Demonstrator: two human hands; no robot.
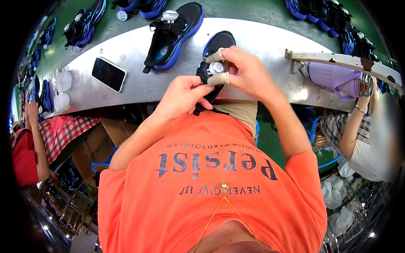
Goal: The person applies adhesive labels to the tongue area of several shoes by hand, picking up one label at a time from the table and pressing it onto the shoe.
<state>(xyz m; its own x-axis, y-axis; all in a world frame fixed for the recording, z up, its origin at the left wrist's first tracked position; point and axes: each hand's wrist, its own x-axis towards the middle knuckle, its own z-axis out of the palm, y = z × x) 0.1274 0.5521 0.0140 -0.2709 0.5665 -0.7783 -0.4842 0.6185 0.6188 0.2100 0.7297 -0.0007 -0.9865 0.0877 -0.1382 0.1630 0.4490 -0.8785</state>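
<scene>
A black and blue sneaker [221, 40] stands at the edge of the metal table in front of me, toe pointing away. On its upper sits a clear, round, knob-like piece [216, 68]. My right hand [248, 72] wears pale fabric covers on thumb and forefinger, which press on the shoe on either side of that piece. With thumb and fingers closed, my left hand [180, 93] pinches the shoe near its collar; the fingertips are partly hidden. To the left lies a second, similar sneaker [190, 21] with its own clear round piece [170, 15].
A phone [109, 74] and white round containers [62, 101] lie left on the metal table [139, 86]. At right are a lilac bottle [333, 78] and a chipped white bar [337, 58]. More sneakers [86, 23] line the green surface beyond. Other people sit at both sides.
</scene>
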